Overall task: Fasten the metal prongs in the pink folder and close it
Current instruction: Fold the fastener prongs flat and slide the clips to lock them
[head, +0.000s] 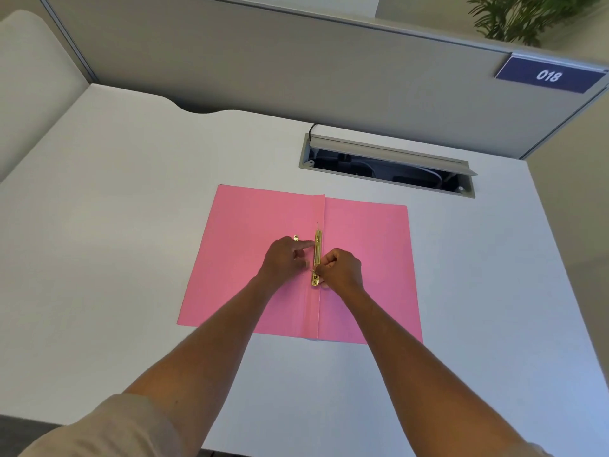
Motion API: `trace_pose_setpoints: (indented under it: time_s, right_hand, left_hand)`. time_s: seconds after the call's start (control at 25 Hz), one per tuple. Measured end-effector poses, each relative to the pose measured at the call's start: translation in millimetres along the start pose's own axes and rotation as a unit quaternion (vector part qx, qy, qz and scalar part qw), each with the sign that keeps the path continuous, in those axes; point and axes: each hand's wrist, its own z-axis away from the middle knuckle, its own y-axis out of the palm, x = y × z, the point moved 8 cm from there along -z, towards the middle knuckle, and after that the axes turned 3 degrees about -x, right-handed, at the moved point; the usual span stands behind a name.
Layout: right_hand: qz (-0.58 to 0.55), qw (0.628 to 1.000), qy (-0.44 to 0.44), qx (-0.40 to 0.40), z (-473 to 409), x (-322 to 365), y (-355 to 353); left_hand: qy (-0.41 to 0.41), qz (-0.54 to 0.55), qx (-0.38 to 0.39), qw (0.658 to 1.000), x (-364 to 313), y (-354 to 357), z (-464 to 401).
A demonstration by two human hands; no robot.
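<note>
A pink folder lies open and flat on the white desk. Along its centre fold sits a gold metal fastener bar, with one thin prong standing up at its far end. My left hand rests on the left flap, its index finger pressing on the bar. My right hand is closed, pinching the near prong by the bar's lower end. A small gold piece lies on the left flap just beyond my left hand.
An open cable tray is set into the white desk behind the folder. Grey partition panels stand at the back and left, with a blue "018" label. A plant shows at the top right.
</note>
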Motion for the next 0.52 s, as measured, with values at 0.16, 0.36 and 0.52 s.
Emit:
trace_pose_setpoints:
  time_s: [0.16,0.36,0.52]
  right_hand:
    - [0.024,1.000,-0.001,-0.012,1,-7,1]
    - [0.025,1.000,0.006,-0.009,1,-10,1]
    - [0.037,0.999,0.016,-0.003,-1,-8,1]
  left_hand:
    - [0.027,-0.092,0.019,0.995,-1,12,-2]
    - [0.047,-0.175,0.030,0.983,-1,19,2]
    - [0.042,-0.207,0.048,0.976,-3,19,0]
